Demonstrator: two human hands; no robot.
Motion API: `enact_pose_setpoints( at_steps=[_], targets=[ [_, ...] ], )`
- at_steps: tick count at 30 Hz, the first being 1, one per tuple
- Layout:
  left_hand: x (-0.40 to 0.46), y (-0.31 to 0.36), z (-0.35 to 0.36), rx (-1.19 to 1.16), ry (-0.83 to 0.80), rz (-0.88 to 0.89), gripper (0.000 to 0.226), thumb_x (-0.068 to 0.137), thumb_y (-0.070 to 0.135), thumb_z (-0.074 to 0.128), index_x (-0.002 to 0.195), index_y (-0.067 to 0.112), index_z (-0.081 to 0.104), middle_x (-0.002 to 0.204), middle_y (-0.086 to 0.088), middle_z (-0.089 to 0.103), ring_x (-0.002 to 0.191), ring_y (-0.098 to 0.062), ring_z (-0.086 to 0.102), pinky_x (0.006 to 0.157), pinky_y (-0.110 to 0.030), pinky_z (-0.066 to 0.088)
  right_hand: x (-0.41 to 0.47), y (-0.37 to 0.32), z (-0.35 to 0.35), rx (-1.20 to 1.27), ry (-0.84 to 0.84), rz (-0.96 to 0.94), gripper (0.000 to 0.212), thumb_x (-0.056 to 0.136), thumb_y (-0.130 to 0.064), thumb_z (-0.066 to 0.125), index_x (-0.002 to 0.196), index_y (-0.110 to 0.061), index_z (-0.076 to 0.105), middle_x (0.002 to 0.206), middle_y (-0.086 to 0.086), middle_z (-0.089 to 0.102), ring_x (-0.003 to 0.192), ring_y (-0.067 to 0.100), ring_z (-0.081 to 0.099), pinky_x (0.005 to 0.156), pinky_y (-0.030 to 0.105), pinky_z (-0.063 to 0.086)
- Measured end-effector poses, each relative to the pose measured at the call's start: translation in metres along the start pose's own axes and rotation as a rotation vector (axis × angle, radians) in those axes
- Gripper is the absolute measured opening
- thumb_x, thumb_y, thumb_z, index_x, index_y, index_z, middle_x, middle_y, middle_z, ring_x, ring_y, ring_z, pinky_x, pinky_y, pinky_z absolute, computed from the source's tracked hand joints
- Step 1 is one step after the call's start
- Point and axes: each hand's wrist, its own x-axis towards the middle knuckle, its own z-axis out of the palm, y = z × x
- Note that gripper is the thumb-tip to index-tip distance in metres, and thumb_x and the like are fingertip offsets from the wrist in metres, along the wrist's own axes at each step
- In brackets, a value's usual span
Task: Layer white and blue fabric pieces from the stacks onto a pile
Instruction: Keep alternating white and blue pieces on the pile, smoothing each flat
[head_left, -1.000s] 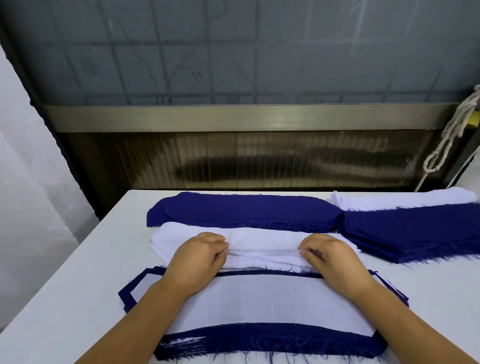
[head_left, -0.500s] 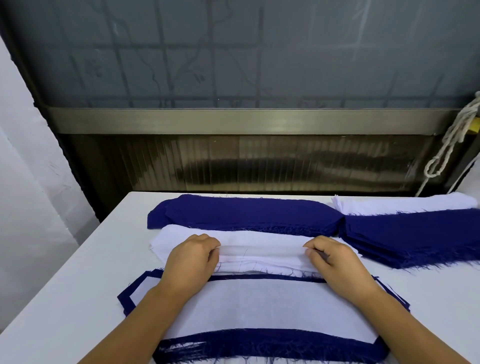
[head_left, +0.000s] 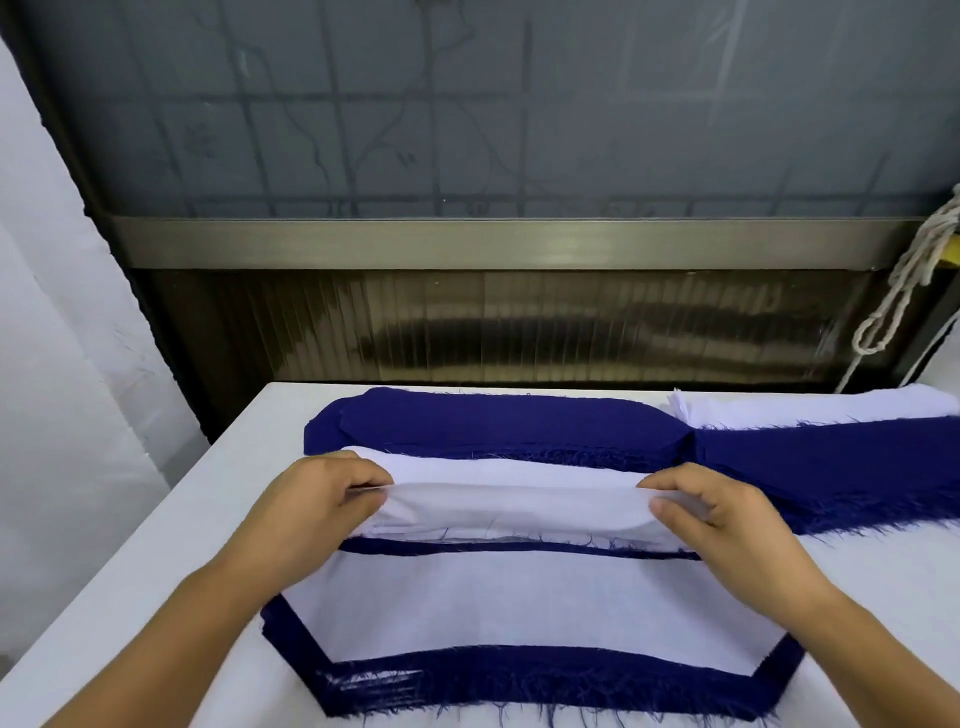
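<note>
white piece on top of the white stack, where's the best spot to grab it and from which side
Take the top white piece at its two short ends, one hand per end, as the left hand and right hand pinch it now. It is long, thin and limp, so end grips from the near edge keep it stretched flat.

White table (head_left: 156, 519), frosted grey window (head_left: 467, 104), metal sill rail (head_left: 493, 244), ribbed dark panel (head_left: 519, 327), knotted rope (head_left: 904, 275) at right

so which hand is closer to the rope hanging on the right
Right. The right hand pinches the white piece at its right end, on the rope's side; the left hand pinches the opposite end, farther away.
</note>
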Motion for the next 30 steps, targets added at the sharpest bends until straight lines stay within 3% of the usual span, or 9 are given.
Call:
enact_pose_setpoints(
  at_steps=[5, 10, 13, 15, 19, 22, 26, 27, 30],
  targets=[
    [-0.009, 0.005, -0.036, -0.220, -0.488, 0.033, 0.012, 0.090, 0.032, 0.066, 0.088, 0.041, 0.073, 0.091, 0.021, 0.071, 0.084, 0.000, 0.066, 0.071, -0.010, 0.047, -0.010, -0.017, -0.040, 0.111, -0.201, 0.086, 0.010, 0.088, -0.028, 0.067, 0.084, -0.036, 0.071, 0.084, -0.012, 0.071, 0.076, 0.002, 0.065, 0.067, 0.008, 0.044],
    [-0.008, 0.000, -0.031, -0.297, -0.679, -0.019, 0.015, 0.085, 0.042, 0.068, 0.085, 0.027, 0.073, 0.084, 0.003, 0.072, 0.073, -0.011, 0.066, 0.060, -0.030, 0.050, -0.004, -0.012, -0.044, 0.089, -0.411, 0.271, 0.010, 0.089, -0.026, 0.068, 0.081, -0.022, 0.074, 0.085, 0.005, 0.073, 0.073, 0.021, 0.068, 0.070, 0.036, 0.053],
    [-0.004, -0.006, -0.021, -0.222, -0.635, -0.090, 0.022, 0.082, 0.044, 0.068, 0.087, 0.023, 0.072, 0.089, -0.007, 0.070, 0.077, -0.031, 0.065, 0.066, -0.045, 0.052, -0.002, -0.007, -0.033, 0.007, -0.444, 0.298, 0.013, 0.089, -0.022, 0.068, 0.078, -0.018, 0.073, 0.084, 0.010, 0.070, 0.069, 0.016, 0.062, 0.071, 0.036, 0.052],
    [-0.003, -0.004, -0.020, -0.216, -0.563, -0.074, 0.009, 0.086, 0.036, 0.069, 0.082, 0.029, 0.072, 0.085, 0.003, 0.071, 0.077, -0.018, 0.067, 0.063, -0.029, 0.053, 0.000, -0.005, -0.031, -0.010, -0.364, 0.281, 0.014, 0.090, -0.022, 0.067, 0.076, -0.020, 0.071, 0.079, 0.008, 0.068, 0.064, 0.011, 0.056, 0.066, 0.030, 0.048],
    [0.000, 0.008, -0.028, -0.141, -0.112, 0.005, 0.013, 0.086, 0.029, 0.071, 0.077, 0.039, 0.069, 0.084, 0.025, 0.066, 0.083, 0.004, 0.062, 0.066, -0.008, 0.044, 0.003, -0.012, -0.035, 0.035, -0.029, 0.116, 0.014, 0.091, -0.028, 0.063, 0.079, -0.034, 0.069, 0.081, -0.012, 0.069, 0.071, 0.004, 0.062, 0.059, 0.016, 0.045],
    [-0.005, 0.014, -0.032, -0.074, 0.177, 0.153, 0.017, 0.082, 0.019, 0.073, 0.084, 0.036, 0.069, 0.083, 0.024, 0.064, 0.086, -0.003, 0.061, 0.071, -0.009, 0.044, -0.005, -0.017, -0.033, -0.040, 0.236, -0.129, 0.011, 0.090, -0.030, 0.056, 0.090, -0.036, 0.066, 0.092, -0.023, 0.065, 0.088, -0.001, 0.061, 0.066, 0.008, 0.044],
    [-0.029, 0.002, -0.014, 0.006, 0.198, 0.314, 0.019, 0.079, 0.004, 0.076, 0.088, 0.021, 0.074, 0.089, 0.016, 0.063, 0.086, -0.003, 0.058, 0.074, -0.012, 0.044, -0.027, 0.004, -0.015, -0.231, 0.262, -0.336, 0.010, 0.095, -0.018, 0.060, 0.094, -0.018, 0.070, 0.101, -0.017, 0.064, 0.099, 0.001, 0.058, 0.082, 0.022, 0.046],
    [-0.037, -0.004, -0.007, 0.007, 0.199, 0.360, 0.008, 0.084, 0.013, 0.072, 0.087, 0.020, 0.075, 0.090, 0.015, 0.063, 0.085, -0.001, 0.057, 0.074, -0.013, 0.044, -0.034, 0.010, -0.010, -0.258, 0.227, -0.358, 0.010, 0.095, -0.018, 0.061, 0.093, -0.017, 0.071, 0.101, -0.016, 0.065, 0.101, -0.001, 0.056, 0.084, 0.022, 0.046],
    [-0.056, -0.017, 0.018, 0.008, 0.123, 0.395, 0.020, 0.085, 0.034, 0.056, 0.089, 0.023, 0.072, 0.092, 0.018, 0.061, 0.083, -0.002, 0.058, 0.074, -0.018, 0.045, -0.050, 0.024, 0.004, -0.306, 0.119, -0.413, 0.012, 0.086, -0.017, 0.061, 0.091, -0.017, 0.072, 0.099, -0.014, 0.066, 0.101, -0.002, 0.056, 0.088, 0.021, 0.044]
  ],
)
